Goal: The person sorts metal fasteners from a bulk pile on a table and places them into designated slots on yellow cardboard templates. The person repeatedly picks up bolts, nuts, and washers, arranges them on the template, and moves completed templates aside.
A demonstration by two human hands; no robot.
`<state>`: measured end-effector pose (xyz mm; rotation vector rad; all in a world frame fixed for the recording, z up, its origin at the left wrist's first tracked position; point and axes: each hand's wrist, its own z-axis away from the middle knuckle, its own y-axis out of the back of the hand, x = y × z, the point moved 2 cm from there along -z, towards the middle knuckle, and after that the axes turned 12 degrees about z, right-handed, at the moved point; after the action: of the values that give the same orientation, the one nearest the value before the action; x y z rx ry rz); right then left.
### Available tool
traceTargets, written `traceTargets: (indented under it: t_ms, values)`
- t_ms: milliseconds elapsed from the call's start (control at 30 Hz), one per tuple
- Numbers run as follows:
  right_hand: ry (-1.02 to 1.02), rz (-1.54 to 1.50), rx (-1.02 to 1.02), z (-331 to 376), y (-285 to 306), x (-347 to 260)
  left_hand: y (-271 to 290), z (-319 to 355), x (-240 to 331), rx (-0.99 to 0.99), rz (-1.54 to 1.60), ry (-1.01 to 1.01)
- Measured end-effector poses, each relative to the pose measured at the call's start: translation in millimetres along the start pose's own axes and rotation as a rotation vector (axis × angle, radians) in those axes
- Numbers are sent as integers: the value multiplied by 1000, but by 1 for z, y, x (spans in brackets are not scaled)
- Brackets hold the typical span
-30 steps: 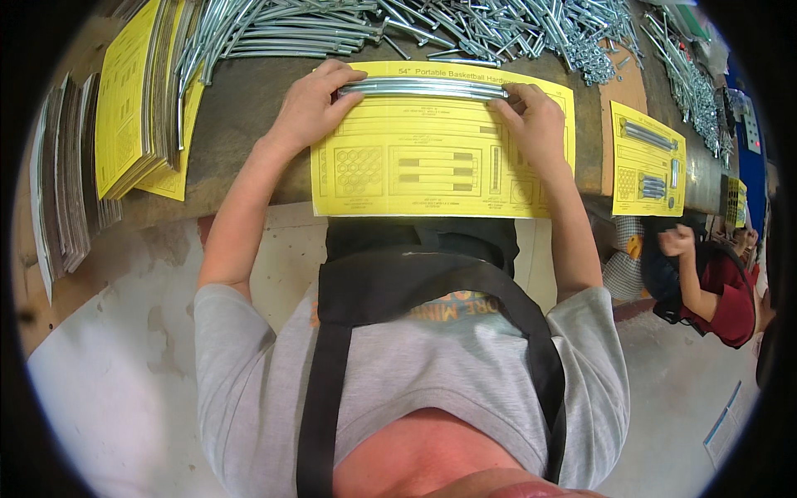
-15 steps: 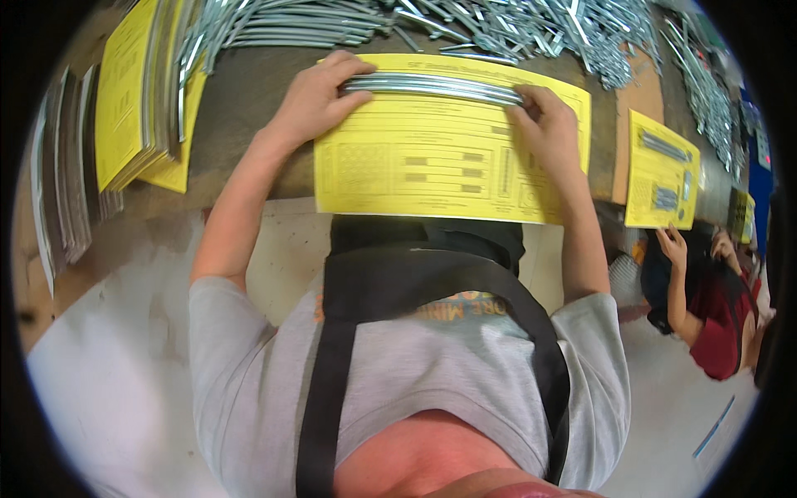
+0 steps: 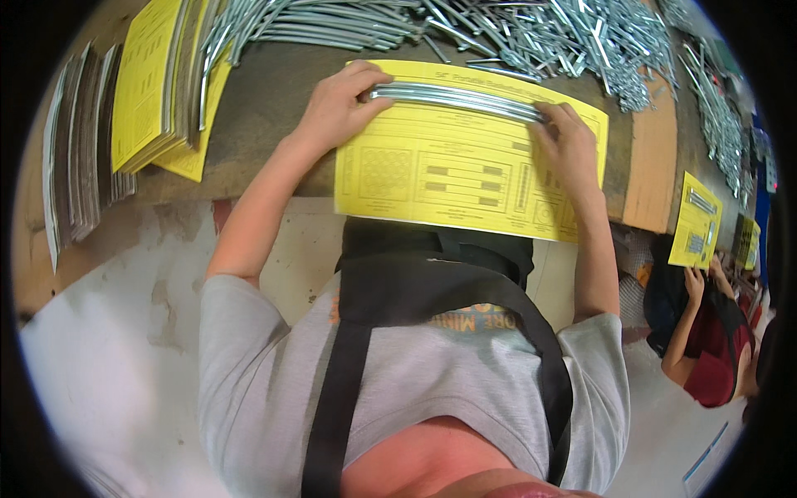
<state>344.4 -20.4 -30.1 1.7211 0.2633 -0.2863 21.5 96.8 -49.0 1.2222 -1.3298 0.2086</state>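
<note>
A yellow printed card (image 3: 390, 195) lies before me, its near edge reaching past the table edge. Across its far part runs a bundle of several long silvery metal rods (image 3: 457, 98), side by side. My left hand (image 3: 339, 108) is closed at the bundle's left end, thumb on the near side and fingers on the far side. At the right end, my right hand (image 3: 569, 143) pinches the rods between thumb and fingers. Its wrist crosses the card's right part and hides some of the print. The rod tips are partly covered by my fingers.
Loose long rods (image 3: 332, 29) and a heap of shorter bolts (image 3: 556, 37) lie along the back. On the left stand stacked yellow cards (image 3: 149, 91) and upright grey sheets (image 3: 75, 158). At right, a co-worker in red holds a yellow card (image 3: 694, 220) with metal parts on it.
My hands stay on the rods at both ends. The co-worker's yellow card has moved away from my card, toward the co-worker. The whole view has shifted slightly.
</note>
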Motion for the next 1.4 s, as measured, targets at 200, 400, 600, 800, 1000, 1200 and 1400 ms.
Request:
traceTargets:
  t_ms: [200, 400, 600, 800, 1000, 1200, 1400]
  values:
    - [1, 40, -60, -3, 10, -4, 3, -2, 8, -19, 52, 19]
    - [85, 43, 132, -64, 16, -6, -4, -64, 26, 47, -264, -280]
    - [67, 634, -97, -143, -39, -42, -48, -132, 26, -162, -690, -313]
    - [-93, 305, -240, -155, -11, -25, -18, -126, 30, -157, -562, -203]
    - [-332, -474, -443, -111, 17, 32, -14, -130, 30, -162, -379, -37]
    - [-105, 131, 78, -95, 2, 27, -53, -142, 31, -379, -642, -15]
    - [137, 542, 444, -150, -11, 6, -47, -133, 43, -285, -667, 23]
